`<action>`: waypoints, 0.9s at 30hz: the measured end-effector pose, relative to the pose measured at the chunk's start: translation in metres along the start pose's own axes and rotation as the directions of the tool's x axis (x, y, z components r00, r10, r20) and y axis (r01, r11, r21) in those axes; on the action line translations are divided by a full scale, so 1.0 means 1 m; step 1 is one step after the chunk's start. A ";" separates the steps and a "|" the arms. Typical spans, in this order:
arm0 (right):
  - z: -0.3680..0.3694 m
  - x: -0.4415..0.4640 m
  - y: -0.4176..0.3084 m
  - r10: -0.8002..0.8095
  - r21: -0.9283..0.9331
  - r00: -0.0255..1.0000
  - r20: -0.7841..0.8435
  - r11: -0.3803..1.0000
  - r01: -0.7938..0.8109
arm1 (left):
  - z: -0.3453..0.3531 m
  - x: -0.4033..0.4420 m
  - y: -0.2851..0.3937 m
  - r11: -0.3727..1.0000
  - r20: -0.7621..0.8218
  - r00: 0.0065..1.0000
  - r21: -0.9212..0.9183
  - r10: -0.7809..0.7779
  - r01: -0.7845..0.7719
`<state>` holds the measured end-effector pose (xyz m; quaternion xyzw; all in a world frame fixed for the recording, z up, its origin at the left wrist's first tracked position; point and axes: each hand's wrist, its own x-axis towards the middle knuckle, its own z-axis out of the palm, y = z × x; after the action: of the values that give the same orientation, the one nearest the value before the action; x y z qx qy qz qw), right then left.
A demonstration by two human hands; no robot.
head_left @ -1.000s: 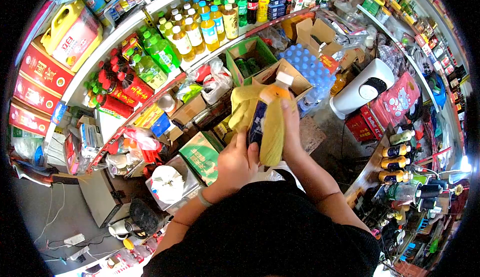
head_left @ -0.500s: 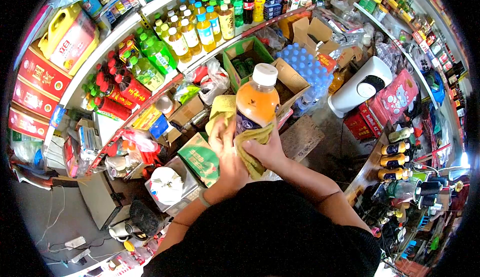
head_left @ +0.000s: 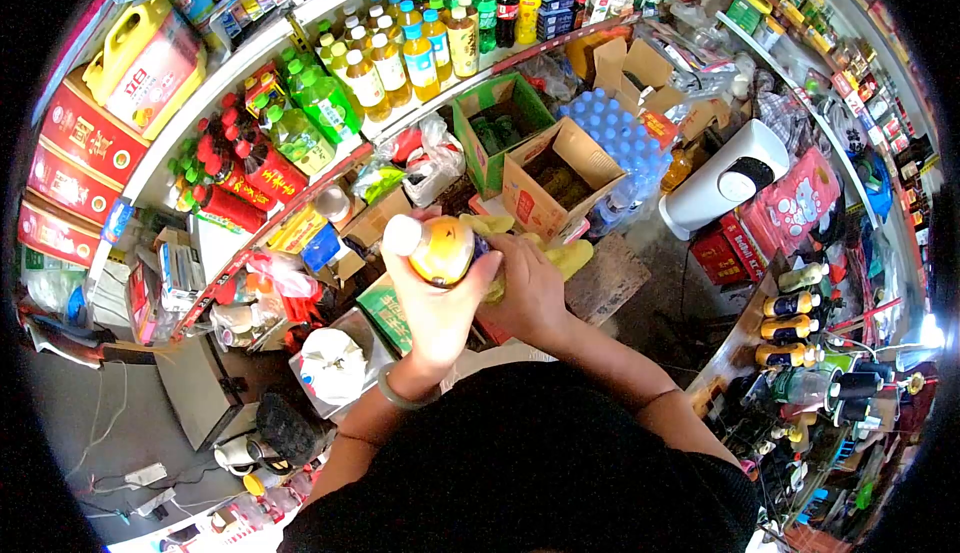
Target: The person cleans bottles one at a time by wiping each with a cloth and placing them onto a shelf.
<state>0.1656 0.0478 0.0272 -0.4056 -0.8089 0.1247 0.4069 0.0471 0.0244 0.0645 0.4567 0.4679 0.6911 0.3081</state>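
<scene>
An orange drink bottle (head_left: 443, 251) with a white cap lies tilted in front of my chest, its cap end towards the left. My left hand (head_left: 437, 308) is wrapped round its upper part, thumb and fingers on either side. At the bottle's lower end, my right hand (head_left: 533, 291) is closed on a yellow-green cloth (head_left: 566, 259). Part of that cloth spreads out beyond the right fingers. The bottle's label and base are mostly hidden by both hands and the cloth.
Shelves of bottled drinks (head_left: 420, 58) curve across the back. Behind my hands stand an open cardboard box (head_left: 535, 196), a green box (head_left: 470, 153) and blue-capped water bottles (head_left: 610, 133). Several orange bottles (head_left: 790, 330) stand on the right-hand ledge. A white bag (head_left: 333, 365) sits at left.
The bottle has gone from upright to tilted, its cap swinging left and down. My left hand has shifted up round its upper part; my right hand and cloth are at its lower end.
</scene>
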 end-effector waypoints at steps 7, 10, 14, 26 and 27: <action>-0.004 0.005 -0.004 -0.190 0.100 0.975 -0.112 0.974 0.201 | -0.006 -0.010 -0.018 0.998 0.040 0.999 -0.062 0.018 -0.016; -0.009 0.015 0.000 -0.186 0.334 0.982 -0.036 0.924 0.188 | -0.004 -0.018 -0.019 0.984 0.020 1.000 -0.180 0.019 -0.015; -0.034 0.029 0.007 -0.081 0.400 0.931 0.356 0.913 -0.074 | -0.011 -0.008 -0.012 0.948 0.027 0.983 -0.273 0.179 -0.165; 0.056 -0.023 0.068 0.511 0.815 0.639 0.574 -0.429 -0.390 | -0.003 -0.003 -0.035 0.901 0.139 0.894 0.027 0.425 -0.433; 0.054 -0.022 0.068 0.509 0.814 0.640 0.576 -0.429 -0.391 | -0.001 -0.005 -0.033 0.877 0.155 0.881 0.117 0.447 -0.466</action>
<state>0.1697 0.0817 -0.0554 -0.2647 -0.1521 0.8144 0.4935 0.0477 0.0322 0.0322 0.6180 0.3776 0.6773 0.1293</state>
